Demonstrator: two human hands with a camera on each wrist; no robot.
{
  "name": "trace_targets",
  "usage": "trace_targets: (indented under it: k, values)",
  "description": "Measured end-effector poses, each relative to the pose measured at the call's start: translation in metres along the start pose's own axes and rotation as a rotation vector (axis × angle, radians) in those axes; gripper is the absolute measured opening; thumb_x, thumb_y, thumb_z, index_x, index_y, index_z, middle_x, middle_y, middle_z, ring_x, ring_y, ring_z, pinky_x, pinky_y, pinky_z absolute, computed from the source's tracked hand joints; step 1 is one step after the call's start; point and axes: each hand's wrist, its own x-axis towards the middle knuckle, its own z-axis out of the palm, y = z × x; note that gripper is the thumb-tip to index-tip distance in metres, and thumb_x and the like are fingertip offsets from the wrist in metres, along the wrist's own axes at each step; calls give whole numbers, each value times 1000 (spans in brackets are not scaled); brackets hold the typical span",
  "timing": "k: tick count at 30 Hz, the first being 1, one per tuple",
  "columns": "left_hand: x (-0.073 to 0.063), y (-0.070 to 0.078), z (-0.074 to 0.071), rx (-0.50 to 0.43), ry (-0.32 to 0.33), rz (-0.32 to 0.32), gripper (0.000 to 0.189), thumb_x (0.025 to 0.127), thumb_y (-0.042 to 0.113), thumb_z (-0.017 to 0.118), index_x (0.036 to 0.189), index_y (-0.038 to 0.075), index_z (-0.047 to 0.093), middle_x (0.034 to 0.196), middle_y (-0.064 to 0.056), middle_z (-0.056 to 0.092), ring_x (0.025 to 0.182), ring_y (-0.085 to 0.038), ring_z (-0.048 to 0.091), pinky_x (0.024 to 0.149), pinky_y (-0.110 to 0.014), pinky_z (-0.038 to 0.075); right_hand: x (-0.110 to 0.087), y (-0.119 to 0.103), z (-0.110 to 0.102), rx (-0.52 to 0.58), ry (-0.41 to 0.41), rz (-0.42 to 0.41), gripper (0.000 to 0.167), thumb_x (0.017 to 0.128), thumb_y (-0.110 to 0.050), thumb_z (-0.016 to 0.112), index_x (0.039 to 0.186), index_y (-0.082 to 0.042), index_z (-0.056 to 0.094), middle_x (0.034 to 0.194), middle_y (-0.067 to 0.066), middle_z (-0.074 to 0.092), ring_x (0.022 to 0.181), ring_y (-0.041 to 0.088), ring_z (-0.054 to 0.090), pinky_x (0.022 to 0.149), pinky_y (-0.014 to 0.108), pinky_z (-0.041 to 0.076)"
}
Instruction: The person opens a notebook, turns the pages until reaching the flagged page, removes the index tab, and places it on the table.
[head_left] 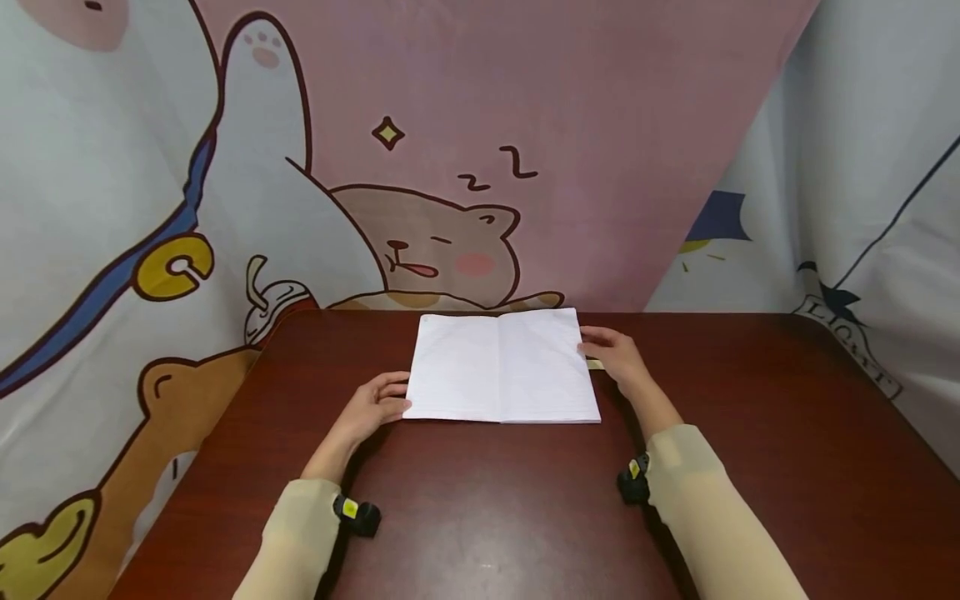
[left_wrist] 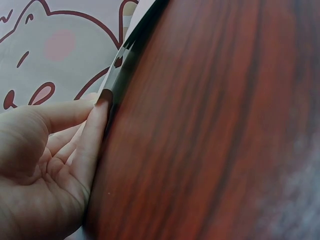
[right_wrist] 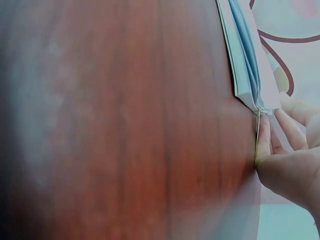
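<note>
An open notebook (head_left: 457,367) with blank-looking white pages lies near the far edge of the brown table. At its left edge my left hand (head_left: 372,406) pinches the side, thumb and fingers on opposite faces, as the left wrist view shows. My right hand (head_left: 617,357) holds the right edge with its fingertips. In the right wrist view the notebook (right_wrist: 245,55) shows its stacked page edges, and a thin cover edge runs down to the right hand (right_wrist: 295,155). A small cream strip (head_left: 595,364) sticks out below the right fingers.
The dark red-brown table (head_left: 487,508) has wood grain and a shiny patch in front. Behind it hangs a cartoon-printed cloth (head_left: 600,150), with more cloth at both sides. Small black wrist cameras (head_left: 363,518) are strapped over the cream sleeves (head_left: 300,525).
</note>
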Motion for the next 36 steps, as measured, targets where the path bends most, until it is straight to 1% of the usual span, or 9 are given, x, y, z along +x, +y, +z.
trace_targets:
  k: [3,10,14,16,20,23,26,32,36]
  values:
    - [0,0,0,-4,-3,0,54,96,4,62,146,0,43,139,-28,54,97,-8,66,79,-21,55,1,-2,1,13,33,25,47,99,-18,61,142,-4,53,149,22,47,133,35,43,115,51,32]
    - [1,1,1,-9,-5,5,53,96,2,62,146,0,44,138,-29,55,97,-8,66,80,-22,55,3,-8,6,-32,120,79,44,97,-23,64,136,-2,60,151,21,46,140,37,40,115,53,33]
    - [1,1,0,-3,0,-1,53,96,2,62,146,0,44,137,-28,55,97,-8,65,80,-22,56,4,-10,9,-25,156,97,42,97,-24,65,133,-4,62,149,19,49,136,36,45,114,53,35]
    - [1,1,0,-3,0,1,53,96,2,62,146,0,44,137,-28,55,97,-8,65,80,-22,56,3,-10,10,-27,171,94,41,96,-23,65,132,-3,63,147,19,51,131,35,48,110,50,39]
    - [1,2,0,-4,0,-1,53,96,3,63,145,0,44,137,-28,56,96,-8,66,80,-22,56,4,-9,12,-48,210,75,37,96,-23,66,127,-3,66,133,19,61,119,31,55,95,40,45]
    - [1,2,0,-2,0,-1,53,96,3,63,146,0,44,137,-28,55,97,-8,66,81,-23,56,5,-9,13,-65,237,60,34,95,-22,67,123,-3,68,117,17,67,108,28,59,82,30,44]
    - [1,1,0,1,1,0,53,96,3,63,146,0,44,137,-28,55,98,-9,66,82,-24,56,6,-8,14,-73,250,47,33,94,-21,68,122,-5,68,106,11,68,99,24,59,74,26,43]
    - [2,0,-1,3,0,-1,54,96,4,63,146,1,44,137,-27,56,98,-9,66,83,-26,57,6,-8,15,-96,265,31,30,91,-17,70,120,-9,68,91,4,65,83,16,56,66,23,44]
    - [2,0,-1,1,0,-3,53,96,4,63,146,1,44,138,-27,55,98,-9,66,84,-26,57,6,-9,15,-112,276,19,22,91,-16,70,112,-7,68,85,1,61,80,16,53,66,24,43]
